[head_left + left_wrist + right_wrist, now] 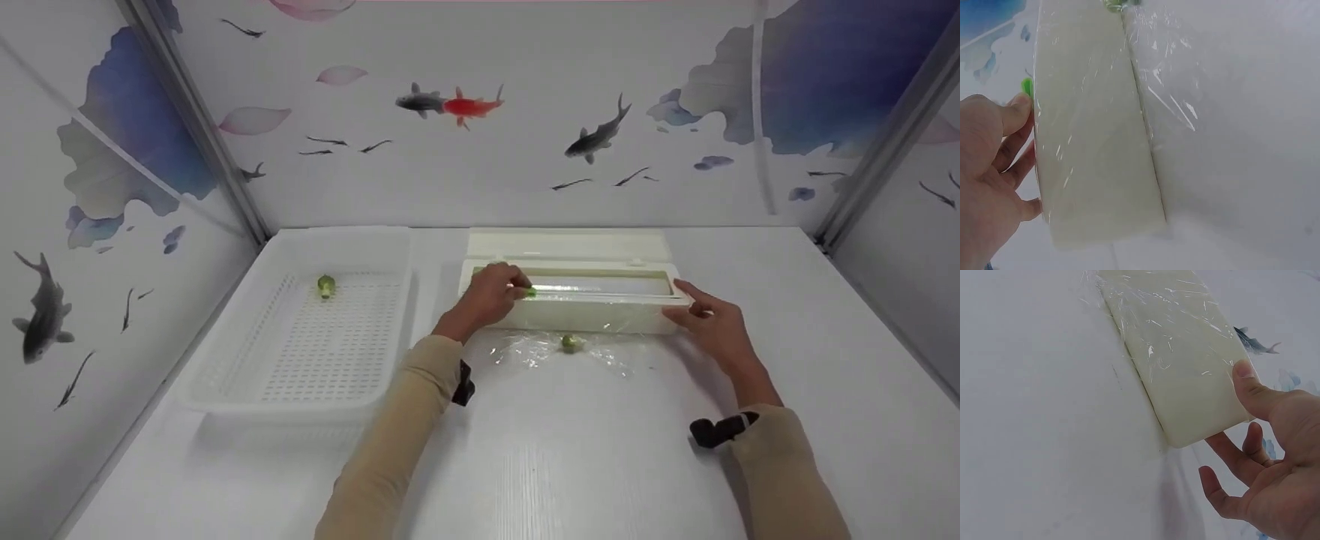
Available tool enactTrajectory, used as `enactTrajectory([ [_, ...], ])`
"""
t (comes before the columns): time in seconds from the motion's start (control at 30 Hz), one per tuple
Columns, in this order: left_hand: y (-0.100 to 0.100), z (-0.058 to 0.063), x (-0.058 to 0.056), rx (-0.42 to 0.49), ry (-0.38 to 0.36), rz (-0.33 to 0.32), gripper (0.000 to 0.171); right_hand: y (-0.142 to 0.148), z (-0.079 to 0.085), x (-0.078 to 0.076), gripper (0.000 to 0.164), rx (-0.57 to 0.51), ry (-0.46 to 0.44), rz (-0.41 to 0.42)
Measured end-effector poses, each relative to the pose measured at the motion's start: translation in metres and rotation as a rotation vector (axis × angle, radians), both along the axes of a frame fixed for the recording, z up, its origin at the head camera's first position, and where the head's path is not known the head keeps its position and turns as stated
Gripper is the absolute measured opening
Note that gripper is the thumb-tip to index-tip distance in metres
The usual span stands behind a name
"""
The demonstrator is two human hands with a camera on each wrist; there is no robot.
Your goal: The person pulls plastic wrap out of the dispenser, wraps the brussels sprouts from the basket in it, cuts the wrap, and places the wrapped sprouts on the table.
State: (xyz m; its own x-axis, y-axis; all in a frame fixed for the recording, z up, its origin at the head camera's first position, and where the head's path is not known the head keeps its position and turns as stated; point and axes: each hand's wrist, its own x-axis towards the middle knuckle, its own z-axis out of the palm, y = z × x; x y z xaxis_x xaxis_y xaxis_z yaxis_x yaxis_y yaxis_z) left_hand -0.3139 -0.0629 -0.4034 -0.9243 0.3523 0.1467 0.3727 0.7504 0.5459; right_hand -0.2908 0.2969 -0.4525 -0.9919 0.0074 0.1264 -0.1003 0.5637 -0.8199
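Note:
A cream cling film dispenser stands across the table, its lid tipped back. At its top front edge my left hand pinches a small green slide cutter, seen also as a green tab in the left wrist view. My right hand holds the dispenser's right end, thumb on the front and the other fingers behind and below. Clear cling film hangs down the front and spreads onto the table. A small green broccoli-like floret lies on the film before the dispenser.
To the left stands a white perforated plastic basket with another green floret inside. White panels printed with fish enclose the table at the back and both sides.

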Motion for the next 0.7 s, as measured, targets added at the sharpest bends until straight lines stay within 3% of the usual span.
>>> enactTrajectory([
  [0.23,-0.025,0.005,0.005,0.012,-0.059,0.008,0.017,-0.002,-0.001,0.000,0.070,0.036,-0.006,-0.001],
  [0.37,-0.028,0.008,0.008,0.045,-0.123,0.000,0.019,-0.003,-0.003,0.000,0.070,0.040,-0.015,0.002],
  [0.53,-0.027,0.012,0.010,0.058,-0.143,0.042,0.019,-0.004,-0.002,-0.001,0.070,0.043,-0.018,-0.012],
  [0.7,-0.022,0.010,0.011,0.149,-0.159,0.090,0.021,-0.002,-0.001,-0.001,0.070,0.044,-0.021,-0.017],
])
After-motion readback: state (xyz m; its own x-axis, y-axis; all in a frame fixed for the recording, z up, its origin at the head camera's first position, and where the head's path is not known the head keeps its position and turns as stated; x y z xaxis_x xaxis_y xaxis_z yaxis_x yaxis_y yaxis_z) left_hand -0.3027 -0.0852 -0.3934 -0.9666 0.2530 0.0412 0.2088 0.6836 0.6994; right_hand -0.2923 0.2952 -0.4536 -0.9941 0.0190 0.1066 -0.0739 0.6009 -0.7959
